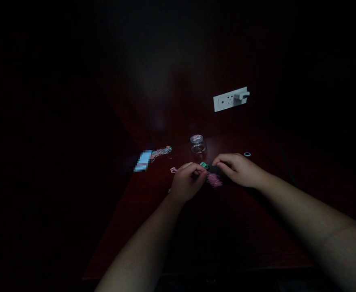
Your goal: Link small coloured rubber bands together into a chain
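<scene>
The left hand (188, 181) curls, thumb and fingertips pinched near the small green rings (204, 165) and the loose pink bundle (215, 180) on the dark red tabletop (141, 211); whether it grips anything is unclear. The right hand (238, 168) hovers with its thumb and index finger slightly parted.

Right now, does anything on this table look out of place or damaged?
One thing stands out: a blue ring lies alone beyond the right hand, apart from the multicolored pile at left. No damage shows, though it's dark.
</scene>
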Demonstrator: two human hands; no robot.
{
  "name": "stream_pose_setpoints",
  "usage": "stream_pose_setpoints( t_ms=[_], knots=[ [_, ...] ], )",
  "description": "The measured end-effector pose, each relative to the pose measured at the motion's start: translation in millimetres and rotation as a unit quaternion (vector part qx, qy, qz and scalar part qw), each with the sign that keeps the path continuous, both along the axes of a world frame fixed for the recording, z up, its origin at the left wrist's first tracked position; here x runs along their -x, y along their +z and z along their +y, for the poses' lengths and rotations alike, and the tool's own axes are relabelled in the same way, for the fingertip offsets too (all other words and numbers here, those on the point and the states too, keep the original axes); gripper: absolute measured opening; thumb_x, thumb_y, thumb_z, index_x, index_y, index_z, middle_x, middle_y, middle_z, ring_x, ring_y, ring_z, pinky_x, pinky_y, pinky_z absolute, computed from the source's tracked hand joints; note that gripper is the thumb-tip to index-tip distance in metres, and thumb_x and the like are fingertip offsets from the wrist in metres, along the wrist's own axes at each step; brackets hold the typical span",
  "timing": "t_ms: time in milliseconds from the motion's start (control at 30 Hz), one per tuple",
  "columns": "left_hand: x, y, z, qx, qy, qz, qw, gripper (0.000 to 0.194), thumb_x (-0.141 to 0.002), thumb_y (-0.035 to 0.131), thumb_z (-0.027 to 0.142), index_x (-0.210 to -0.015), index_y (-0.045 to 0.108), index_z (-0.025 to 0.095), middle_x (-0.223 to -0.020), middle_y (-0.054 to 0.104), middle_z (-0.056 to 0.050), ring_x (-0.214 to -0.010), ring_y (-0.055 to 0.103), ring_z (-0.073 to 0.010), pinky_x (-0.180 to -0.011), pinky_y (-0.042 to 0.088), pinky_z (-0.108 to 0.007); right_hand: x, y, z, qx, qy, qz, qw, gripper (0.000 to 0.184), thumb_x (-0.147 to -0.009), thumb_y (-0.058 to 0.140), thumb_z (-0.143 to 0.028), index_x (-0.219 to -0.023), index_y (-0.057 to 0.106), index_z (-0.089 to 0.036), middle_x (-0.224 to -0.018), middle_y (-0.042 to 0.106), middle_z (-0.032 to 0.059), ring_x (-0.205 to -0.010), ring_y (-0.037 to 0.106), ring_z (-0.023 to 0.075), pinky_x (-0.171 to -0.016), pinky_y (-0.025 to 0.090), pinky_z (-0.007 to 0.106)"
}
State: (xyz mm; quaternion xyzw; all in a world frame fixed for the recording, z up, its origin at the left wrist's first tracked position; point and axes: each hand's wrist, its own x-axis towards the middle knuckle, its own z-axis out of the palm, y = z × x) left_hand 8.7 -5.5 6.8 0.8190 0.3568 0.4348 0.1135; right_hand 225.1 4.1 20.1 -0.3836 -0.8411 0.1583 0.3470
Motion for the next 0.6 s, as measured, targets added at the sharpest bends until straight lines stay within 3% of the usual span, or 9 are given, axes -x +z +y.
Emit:
stream_pose_setpoints(
  t_ms=[167, 400, 600],
  knots=[
    [-0.2, -0.2, -1.1, 0.017, 0.003, -0.011, 1.0, 0.009, -0.088, 0.063, 0.025, -0.082, 0.067, 0.019, -0.079, 0.068, -0.002, -0.071, 0.061, -0.0132, -0.068, 0.048, -0.026, 0.4, -0.8, -0.6, 0.012, 0.009, 0.003, 1.0, 0.013, -0.085, 0.06, -0.023, -0.096, 0.066, -0.018, -0.071, 0.06, -0.0008, -0.057, 0.051, 0.0116, -0.054, 0.039, 0.024],
    [-3.1, 0.6, -0.9, 0.017, 0.017, -0.018, 1.0, 0.01, -0.087, 0.063, 0.025, -0.081, 0.067, 0.019, -0.077, 0.067, -0.001, -0.07, 0.06, -0.0128, -0.066, 0.047, -0.025, 6.8, -3.9, -3.6, 0.0, 0.046, 0.009, 0.999, 0.019, -0.076, 0.074, -0.025, -0.093, 0.068, -0.02, -0.078, 0.059, -0.0011, -0.062, 0.052, 0.0106, -0.058, 0.039, 0.024],
    [-5.0, 2.0, -3.0, 0.012, 0.011, -0.016, 1.0, 0.01, -0.086, 0.063, 0.023, -0.078, 0.065, 0.019, -0.073, 0.065, -0.001, -0.066, 0.058, -0.012, -0.063, 0.046, -0.024, 8.5, -0.8, -5.7, -0.024, 0.041, 0.022, 0.999, 0.007, -0.086, 0.064, -0.024, -0.085, 0.068, -0.018, -0.072, 0.058, -0.0003, -0.06, 0.051, 0.0111, -0.058, 0.038, 0.024]
  ],
)
